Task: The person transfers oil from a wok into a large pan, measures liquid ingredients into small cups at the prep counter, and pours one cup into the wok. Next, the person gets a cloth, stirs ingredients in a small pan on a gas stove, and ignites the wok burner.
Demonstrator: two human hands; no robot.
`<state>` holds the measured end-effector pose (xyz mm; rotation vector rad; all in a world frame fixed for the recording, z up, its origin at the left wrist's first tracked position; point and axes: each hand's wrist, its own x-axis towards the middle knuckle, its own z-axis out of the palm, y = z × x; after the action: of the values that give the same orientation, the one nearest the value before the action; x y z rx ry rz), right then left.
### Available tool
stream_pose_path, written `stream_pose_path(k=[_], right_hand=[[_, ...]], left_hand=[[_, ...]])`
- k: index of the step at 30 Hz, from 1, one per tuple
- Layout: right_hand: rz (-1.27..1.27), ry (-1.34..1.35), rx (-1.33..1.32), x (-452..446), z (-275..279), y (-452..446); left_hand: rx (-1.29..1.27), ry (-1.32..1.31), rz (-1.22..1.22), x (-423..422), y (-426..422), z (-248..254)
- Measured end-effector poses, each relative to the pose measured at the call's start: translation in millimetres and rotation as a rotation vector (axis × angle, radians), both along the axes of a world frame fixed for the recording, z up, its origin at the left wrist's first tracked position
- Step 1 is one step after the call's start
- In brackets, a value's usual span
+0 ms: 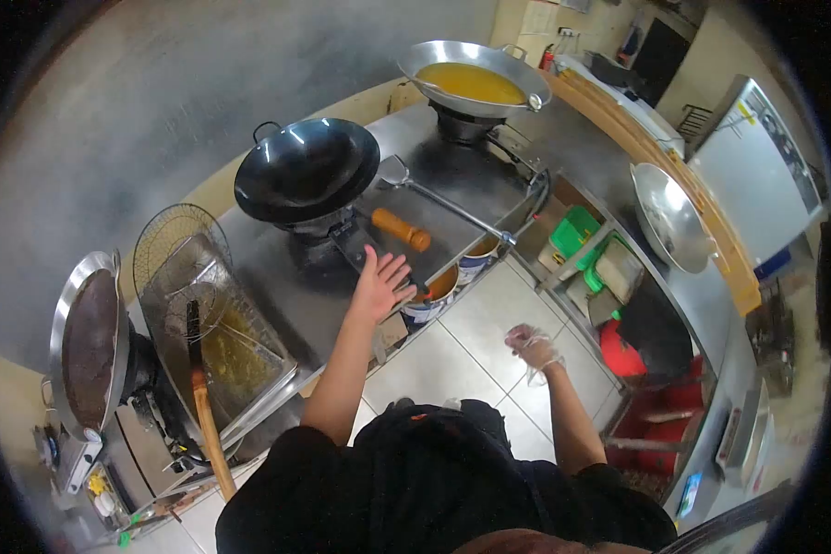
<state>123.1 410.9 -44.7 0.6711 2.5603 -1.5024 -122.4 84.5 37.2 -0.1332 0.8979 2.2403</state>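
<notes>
Bare and empty, my left hand [379,286] is spread with its fingers apart, just in front of the black wok's burner. The black wok [309,171] sits on that burner, and a wooden handle [401,230] lies on the counter beyond my fingertips. My right hand [533,347] wears a clear plastic glove and hangs over the tiled floor. Its fingers look curled in, and whether they hold anything is too small to tell. A long metal ladle [448,208] lies across the counter to the right of the black wok.
A wok of yellow oil [475,83] stands at the back, a wok of dark contents [90,342] at the left. Beside that is a metal tray [240,369] with strainers. An empty wok [672,217] rests on the right counter, above shelves with a green basket [574,232].
</notes>
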Motion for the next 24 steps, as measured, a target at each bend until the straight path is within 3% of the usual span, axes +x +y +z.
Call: stream_pose_path(k=[2, 4, 5, 7, 8, 9, 11, 13, 14, 16, 18, 20, 21, 23, 24], right_hand=[[0.062, 0.022, 0.053, -35, 0, 65], [0.138, 0.273, 0.227, -94, -9, 115], [0.186, 0.272, 0.21, -128, -12, 134], [0.251, 0.172, 0.479, -189, -14, 167], [0.302, 0.168, 0.463, -218, -17, 180], [0.322, 0.166, 0.427, -252, -17, 191], [0.37, 0.171, 0.368, -299, -8, 192], [0.495, 0.135, 0.517, -322, 24, 181], [0.539, 0.105, 0.554, -338, 7, 182], [0.665, 0.012, 0.601, -344, 51, 167], [0.782, -0.081, 0.653, -361, 37, 166], [1.23, 0.025, 1.098, -389, -49, 181], [1.232, 0.035, 1.1, -391, -60, 181], [0.865, 0.233, 0.993, -392, -79, 183], [0.777, 0.248, 0.931, -400, -93, 181]], left_hand=[[0.091, -0.126, 0.101, -18, 46, 8], [0.291, -0.083, 0.2, -41, 76, 19], [0.283, -0.083, 0.249, -59, 83, 8], [0.32, -0.035, 0.421, -83, 93, -19], [0.17, -0.139, 0.551, -70, 105, 16], [0.165, -0.143, 0.604, -73, 110, 14], [0.248, -0.167, 0.47, -78, 105, 14], [0.209, -0.227, 0.553, -74, 114, 28], [0.219, -0.239, 0.521, -75, 113, 27], [0.226, -0.274, 0.506, -73, 119, 39], [0.139, -0.254, 0.474, -77, 110, 33], [0.037, -0.283, 0.454, -77, 108, 40], [0.037, -0.276, 0.461, -75, 108, 53], [-0.222, -0.301, 0.508, -66, 101, 67], [-0.139, -0.319, 0.465, -65, 84, 57]])
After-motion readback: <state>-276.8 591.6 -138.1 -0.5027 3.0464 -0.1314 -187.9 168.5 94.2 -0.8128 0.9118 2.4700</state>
